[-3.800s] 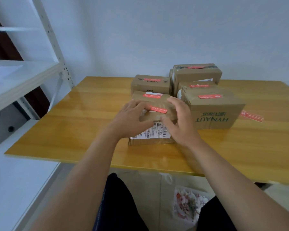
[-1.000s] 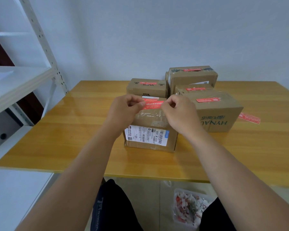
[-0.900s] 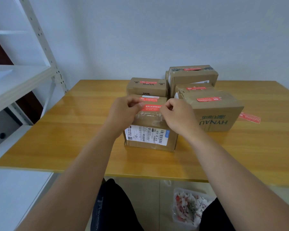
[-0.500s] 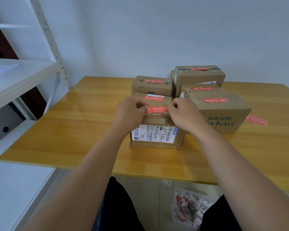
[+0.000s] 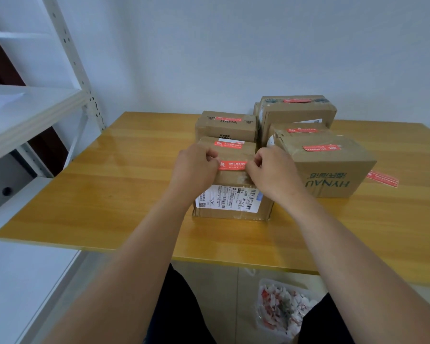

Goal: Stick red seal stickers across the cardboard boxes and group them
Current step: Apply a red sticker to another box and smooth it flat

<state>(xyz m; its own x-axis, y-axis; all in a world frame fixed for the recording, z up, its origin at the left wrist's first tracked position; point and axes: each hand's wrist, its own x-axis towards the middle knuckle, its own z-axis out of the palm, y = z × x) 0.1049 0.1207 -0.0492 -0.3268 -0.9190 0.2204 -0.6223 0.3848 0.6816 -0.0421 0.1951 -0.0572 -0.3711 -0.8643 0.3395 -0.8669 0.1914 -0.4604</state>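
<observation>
Nearest the table edge sits the box (image 5: 230,192) being sealed, its shipping label facing the person. Over its top, the left hand (image 5: 195,167) and right hand (image 5: 271,172) each pinch one end of a red sticker (image 5: 232,165), stretched taut between them (probably so it lands flat across the flap seam). Farther back and right, four sealed boxes (image 5: 325,165) stand bunched together. A spare sticker (image 5: 382,179) lies right of them.

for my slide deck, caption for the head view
Both hands hold a red seal sticker over the front box.
</observation>
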